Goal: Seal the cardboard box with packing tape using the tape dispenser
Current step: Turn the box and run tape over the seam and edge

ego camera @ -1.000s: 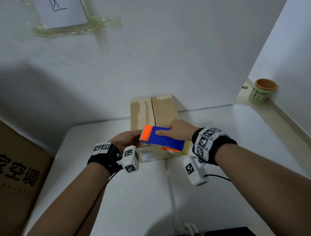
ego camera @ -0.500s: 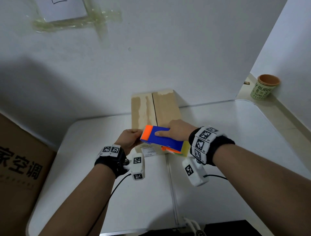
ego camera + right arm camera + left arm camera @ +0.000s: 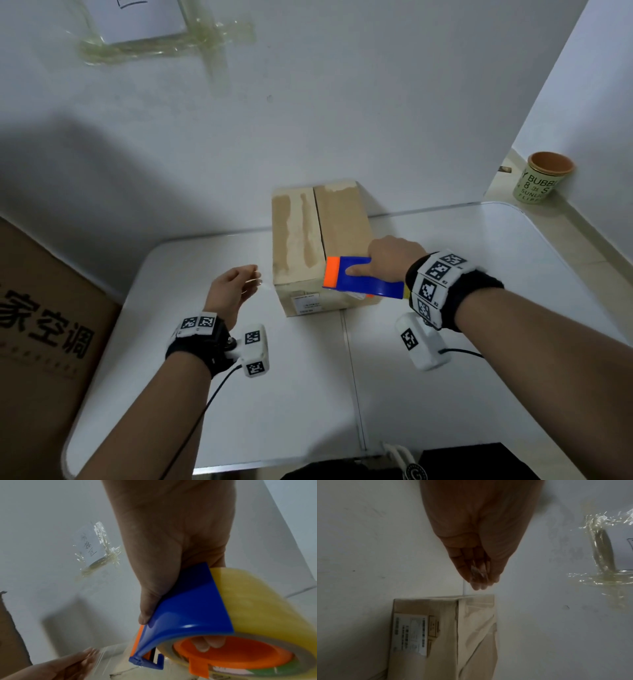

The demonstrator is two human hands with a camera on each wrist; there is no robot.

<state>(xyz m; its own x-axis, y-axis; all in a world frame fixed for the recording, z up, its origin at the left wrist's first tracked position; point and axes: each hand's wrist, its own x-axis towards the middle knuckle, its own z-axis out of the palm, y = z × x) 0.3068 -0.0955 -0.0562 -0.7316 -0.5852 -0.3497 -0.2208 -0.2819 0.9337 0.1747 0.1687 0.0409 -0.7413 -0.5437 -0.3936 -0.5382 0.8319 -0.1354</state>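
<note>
The right hand (image 3: 387,257) is gripping the tape dispenser (image 3: 363,282) over the near end of the cardboard box (image 3: 318,246) at the table's (image 3: 445,394) far edge, while the left hand (image 3: 233,291) is pinching the clear tape end (image 3: 477,572) beside it; it looks wise to be keeping that strip taut and centring it on the seam.

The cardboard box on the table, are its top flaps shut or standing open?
Shut. The cardboard box has both top flaps lying flat, meeting at a dark centre seam. No fresh tape shows across it, only pale strip marks.
</note>
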